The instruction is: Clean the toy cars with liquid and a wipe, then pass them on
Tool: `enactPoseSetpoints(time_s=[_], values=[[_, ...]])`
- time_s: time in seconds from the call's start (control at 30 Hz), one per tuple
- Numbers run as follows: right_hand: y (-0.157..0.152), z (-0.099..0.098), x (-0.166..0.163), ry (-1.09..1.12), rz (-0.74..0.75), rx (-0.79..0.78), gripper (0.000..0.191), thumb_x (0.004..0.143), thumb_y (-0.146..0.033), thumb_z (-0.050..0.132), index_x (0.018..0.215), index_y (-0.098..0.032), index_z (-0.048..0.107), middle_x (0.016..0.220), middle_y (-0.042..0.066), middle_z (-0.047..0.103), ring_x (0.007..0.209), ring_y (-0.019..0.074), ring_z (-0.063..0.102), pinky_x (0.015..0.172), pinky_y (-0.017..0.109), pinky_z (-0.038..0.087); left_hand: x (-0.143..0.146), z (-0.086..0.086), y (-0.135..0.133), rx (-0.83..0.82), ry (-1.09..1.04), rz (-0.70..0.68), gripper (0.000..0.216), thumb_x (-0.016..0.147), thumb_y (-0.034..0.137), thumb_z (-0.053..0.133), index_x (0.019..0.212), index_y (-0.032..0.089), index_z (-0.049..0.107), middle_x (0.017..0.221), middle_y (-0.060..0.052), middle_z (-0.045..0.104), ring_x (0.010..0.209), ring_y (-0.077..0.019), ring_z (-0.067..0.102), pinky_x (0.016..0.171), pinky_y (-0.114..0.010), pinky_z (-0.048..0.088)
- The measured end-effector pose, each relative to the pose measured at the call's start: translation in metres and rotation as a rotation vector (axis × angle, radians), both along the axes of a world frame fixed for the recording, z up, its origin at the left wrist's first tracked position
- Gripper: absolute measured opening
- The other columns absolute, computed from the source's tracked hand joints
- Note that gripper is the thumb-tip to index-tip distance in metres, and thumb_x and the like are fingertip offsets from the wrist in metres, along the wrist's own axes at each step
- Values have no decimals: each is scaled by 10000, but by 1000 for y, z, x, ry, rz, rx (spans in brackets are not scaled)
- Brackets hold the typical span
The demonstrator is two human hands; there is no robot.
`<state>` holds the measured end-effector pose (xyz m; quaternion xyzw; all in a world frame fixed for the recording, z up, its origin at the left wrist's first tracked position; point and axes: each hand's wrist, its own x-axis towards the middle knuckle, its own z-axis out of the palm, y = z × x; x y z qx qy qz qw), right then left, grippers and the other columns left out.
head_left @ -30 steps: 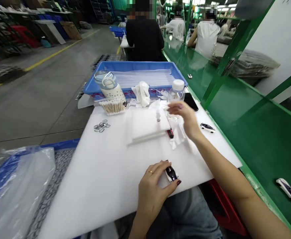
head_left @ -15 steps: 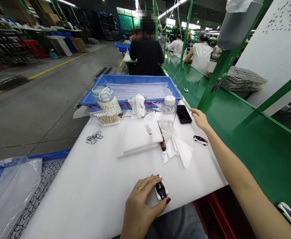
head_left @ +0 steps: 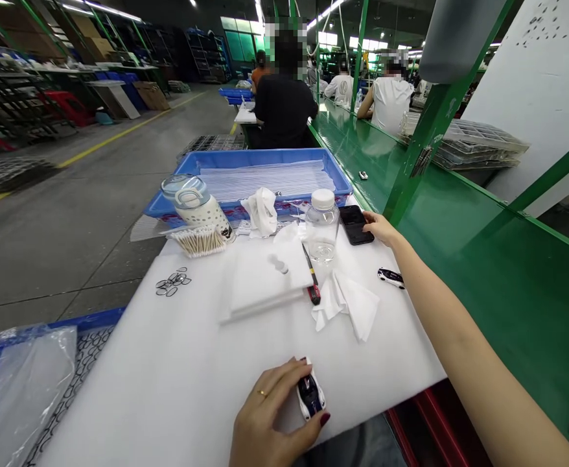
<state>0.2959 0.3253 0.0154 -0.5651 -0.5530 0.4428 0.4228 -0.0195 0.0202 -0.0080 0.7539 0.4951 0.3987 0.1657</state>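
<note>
My left hand (head_left: 277,412) holds a small white and dark-blue toy car (head_left: 310,393) at the table's near edge, fingers at its far end and thumb at its near end. My right hand (head_left: 382,228) is stretched forward, its fingertips at the right edge of a black smartphone (head_left: 355,225) lying flat. Nothing is lifted by that hand. A second toy car (head_left: 391,278) lies beside my right forearm. A white tissue (head_left: 345,305), a red and black craft knife (head_left: 313,288) and a clear bottle (head_left: 322,227) are between my hands.
A white foam pad (head_left: 265,279), cotton swabs (head_left: 199,242), black rings (head_left: 173,281) and a lidded cup (head_left: 199,204) lie on the white table. Behind stands a blue tray (head_left: 265,155). The green conveyor (head_left: 459,259) runs along the right. A person in black (head_left: 287,110) sits ahead.
My right hand has moved from the conveyor edge beside the phone to the phone's right edge. The left hand keeps its hold on the toy car. The view has shifted slightly.
</note>
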Motion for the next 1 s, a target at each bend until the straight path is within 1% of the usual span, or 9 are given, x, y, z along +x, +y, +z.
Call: enactPoseSetpoints(time_s=[0.13, 0.27, 0.43, 0.57, 0.63, 0.7, 0.8, 0.9, 1.0], values=[[1, 0, -6, -6, -28, -36, 457, 572, -160, 599, 1028, -142, 582, 1066, 67, 623, 903, 176, 559, 854, 303, 448, 0, 0, 0, -2, 5, -4, 424, 722, 347, 805, 1120, 280, 676, 1081, -45, 732, 973, -249, 722, 816, -347, 634], [1, 2, -12, -27, -79, -81, 529, 565, -168, 642, 1087, -163, 555, 1073, 79, 612, 885, 184, 555, 796, 291, 451, -3, 1, 0, 1, 9, -3, 436, 728, 358, 804, 1133, 282, 662, 1084, -46, 727, 977, -247, 719, 819, -341, 633], [2, 7, -15, -18, -154, -137, 354, 609, -195, 559, 961, -159, 574, 889, 55, 594, 784, 173, 525, 648, 263, 396, -2, 4, -3, -34, 85, -15, 492, 718, 333, 810, 1174, 304, 629, 1167, -34, 688, 1023, -239, 704, 849, -341, 624], [1, 5, -13, -1, -207, -109, 351, 585, -154, 513, 929, -166, 581, 907, 42, 586, 815, 168, 516, 641, 251, 378, -4, -1, -5, -46, 162, 27, 460, 771, 290, 751, 1205, 306, 601, 1279, -53, 602, 1081, -238, 679, 853, -326, 617], [1, 3, -12, -2, -212, -92, 334, 593, -154, 515, 920, -168, 585, 908, 39, 590, 824, 169, 520, 648, 253, 379, -12, 0, -3, -85, 196, -13, 516, 792, 293, 730, 1276, 312, 553, 1329, -61, 564, 1113, -238, 663, 862, -312, 608], [3, 0, -13, -16, -201, -85, 274, 607, -169, 533, 875, -165, 588, 871, 36, 588, 799, 171, 524, 653, 263, 383, -21, 7, 5, -156, 225, -117, 619, 812, 326, 715, 1379, 330, 463, 1374, -57, 541, 1154, -237, 638, 905, -310, 585], [7, -3, -17, -50, -194, -76, 253, 616, -194, 583, 867, -165, 586, 867, 37, 594, 789, 182, 541, 683, 286, 410, -30, 35, 32, -306, 299, -302, 637, 860, 380, 674, 1435, 384, 399, 1358, -23, 571, 1182, -241, 607, 982, -348, 531], [9, -3, -23, -85, -231, -55, 406, 577, -186, 652, 975, -172, 574, 997, 61, 603, 895, 211, 553, 760, 306, 441, -23, 67, 69, -540, 433, -497, 490, 876, 404, 658, 1348, 375, 529, 1274, -19, 616, 1132, -264, 606, 947, -378, 511], [4, 0, -24, -94, -230, -70, 464, 576, -188, 647, 1030, -180, 553, 1046, 79, 598, 955, 232, 549, 804, 321, 449, -12, 79, 98, -711, 441, -601, 334, 890, 408, 625, 1197, 277, 641, 1139, -37, 641, 1037, -253, 612, 868, -354, 501]])
